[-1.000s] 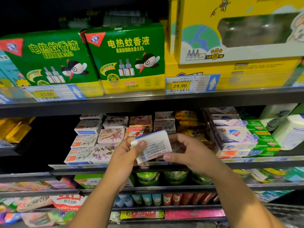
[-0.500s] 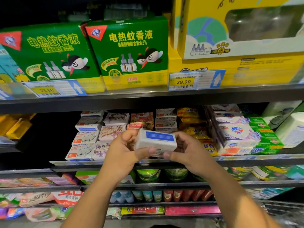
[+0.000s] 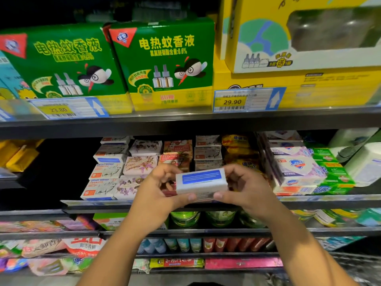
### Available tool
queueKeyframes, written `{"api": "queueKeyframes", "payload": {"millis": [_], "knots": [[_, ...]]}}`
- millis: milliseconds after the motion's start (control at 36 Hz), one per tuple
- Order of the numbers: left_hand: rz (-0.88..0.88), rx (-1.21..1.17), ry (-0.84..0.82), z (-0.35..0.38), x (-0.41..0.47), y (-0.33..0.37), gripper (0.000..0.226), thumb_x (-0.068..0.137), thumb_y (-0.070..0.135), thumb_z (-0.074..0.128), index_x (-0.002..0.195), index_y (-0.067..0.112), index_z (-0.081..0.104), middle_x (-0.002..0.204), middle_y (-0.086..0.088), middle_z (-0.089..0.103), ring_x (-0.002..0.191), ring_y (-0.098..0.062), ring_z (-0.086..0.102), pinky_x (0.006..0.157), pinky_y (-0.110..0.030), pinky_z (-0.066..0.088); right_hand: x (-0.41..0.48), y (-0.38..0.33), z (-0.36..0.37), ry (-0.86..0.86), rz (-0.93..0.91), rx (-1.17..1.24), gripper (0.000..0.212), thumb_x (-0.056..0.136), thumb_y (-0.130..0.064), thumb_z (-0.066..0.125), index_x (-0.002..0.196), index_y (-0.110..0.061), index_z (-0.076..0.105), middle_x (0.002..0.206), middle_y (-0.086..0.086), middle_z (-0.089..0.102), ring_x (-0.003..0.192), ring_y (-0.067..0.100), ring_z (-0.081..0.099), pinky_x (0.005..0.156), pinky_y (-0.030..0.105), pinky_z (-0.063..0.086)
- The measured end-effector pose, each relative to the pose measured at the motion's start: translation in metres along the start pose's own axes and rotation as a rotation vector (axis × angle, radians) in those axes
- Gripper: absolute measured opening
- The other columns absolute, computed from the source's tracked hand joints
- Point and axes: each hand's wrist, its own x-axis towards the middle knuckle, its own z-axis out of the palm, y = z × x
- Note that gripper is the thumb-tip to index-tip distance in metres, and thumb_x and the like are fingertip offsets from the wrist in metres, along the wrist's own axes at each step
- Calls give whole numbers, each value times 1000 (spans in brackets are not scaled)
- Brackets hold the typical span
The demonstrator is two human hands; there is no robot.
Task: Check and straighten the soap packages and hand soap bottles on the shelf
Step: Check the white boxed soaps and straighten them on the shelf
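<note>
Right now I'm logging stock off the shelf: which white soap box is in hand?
The white soap box with the blue panel up, gripped between left hand and right hand; the other white boxes lie stacked on the shelf.

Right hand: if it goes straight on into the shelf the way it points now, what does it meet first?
The right hand would probably meet the stack of white Goat Soap cartons behind its white blue-labelled soap box; depth is unclear.

Both hands (image 3: 156,195) (image 3: 245,190) forward, fingers curled
</note>
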Motion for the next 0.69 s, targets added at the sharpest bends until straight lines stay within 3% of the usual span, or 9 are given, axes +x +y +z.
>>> {"api": "queueKeyframes", "payload": {"millis": [56, 139, 250, 361, 444, 500, 556, 639, 694], "knots": [[-11, -3, -21, 4, -2, -6, 54, 57, 24, 97, 96, 34, 61, 101, 1, 71, 92, -14, 70, 71, -27, 58, 1, -9, -2, 24, -69, -19, 39, 67, -31, 91, 100, -33, 71, 105, -1, 73, 98, 18, 69, 80, 30, 58], [-18, 87, -32, 13, -3, -12, 59, 52, 35, 94, 99, 37, 59, 103, 16, 68, 93, -4, 64, 77, -22, 53, 2, -18, 2, 39, -133, -53, 37, 65, -35, 86, 99, -37, 70, 101, 0, 71, 92, 20, 68, 74, 39, 59], [-19, 255, -58, 23, -3, -21, 56, 63, 24, 93, 102, 41, 56, 96, 25, 67, 90, 1, 64, 75, -22, 54, 1, -24, 13, -28, -130, -186, 42, 66, -24, 92, 99, -37, 70, 100, -13, 69, 93, 9, 66, 71, 24, 55], [-21, 276, -42, 20, -3, -25, 54, 63, 27, 93, 100, 44, 57, 100, 29, 64, 92, 2, 62, 75, -19, 53, 1, -22, 11, -40, -123, -264, 41, 68, -28, 90, 103, -37, 70, 104, -17, 69, 100, 7, 64, 78, 21, 54], [-100, 24, 5, 11, -1, -21, 61, 53, 23, 96, 101, 38, 61, 101, 9, 69, 97, -12, 66, 79, -32, 57, 4, -17, 3, 23, -79, -157, 36, 69, -34, 86, 102, -36, 71, 102, -7, 72, 96, 13, 68, 80, 30, 58], [-140, -199, 12, 9, -1, -13, 60, 56, 10, 93, 104, 24, 62, 96, -5, 72, 94, -26, 68, 73, -38, 59, 6, -15, 3, 53, 4, 2, 34, 71, -32, 89, 99, -26, 71, 99, 1, 74, 91, 19, 71, 76, 36, 59], [-195, -307, -6, 10, 1, -4, 52, 62, 12, 88, 106, 23, 63, 95, -9, 73, 90, -29, 70, 70, -41, 57, 8, -16, 6, 93, 87, 91, 36, 72, -31, 84, 102, -17, 69, 95, 7, 73, 88, 20, 71, 75, 37, 58], [-364, -415, -10, 14, 2, 7, 45, 67, 18, 84, 106, 12, 61, 88, -11, 72, 73, -25, 69, 50, -30, 53, 10, -20, 12, 86, 238, 99, 23, 87, -28, 73, 107, -19, 67, 91, 9, 73, 78, 18, 72, 66, 32, 56], [-496, -407, -20, 15, 3, 11, 30, 76, 26, 75, 99, 11, 63, 77, -12, 69, 57, -22, 61, 38, -22, 43, 9, -21, 14, 24, 359, 65, 25, 93, -37, 66, 105, -16, 70, 85, 8, 75, 62, 20, 67, 53, 29, 50]]}}
